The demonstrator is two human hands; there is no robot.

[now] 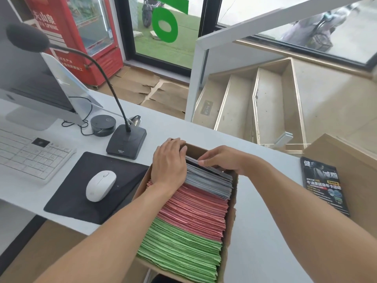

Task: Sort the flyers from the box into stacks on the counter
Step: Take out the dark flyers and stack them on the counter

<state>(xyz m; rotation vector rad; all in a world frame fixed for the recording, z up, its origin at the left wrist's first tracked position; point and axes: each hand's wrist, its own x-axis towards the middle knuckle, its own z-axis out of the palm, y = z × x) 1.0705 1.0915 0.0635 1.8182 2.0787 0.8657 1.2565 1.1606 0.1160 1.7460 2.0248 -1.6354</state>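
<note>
- Fingers [206,162] of the right hand [222,160] curl over the top edges of the dark grey flyers [210,180], pinching them.
- Left hand [169,162] lies flat, fingers extended, on the same flyers at the far end of the cardboard box [231,217].
- Pink flyers [195,213] and green flyers [181,250] fill the box's near part.
- One dark flyer stack [324,184] lies on the white counter [263,231], right of the box.

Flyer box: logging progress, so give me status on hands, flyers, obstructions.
Both hands in box: left hand and right hand on dark flyers. Pink flyers, green flyers untouched. One dark stack out. Nothing obstructing.
</note>
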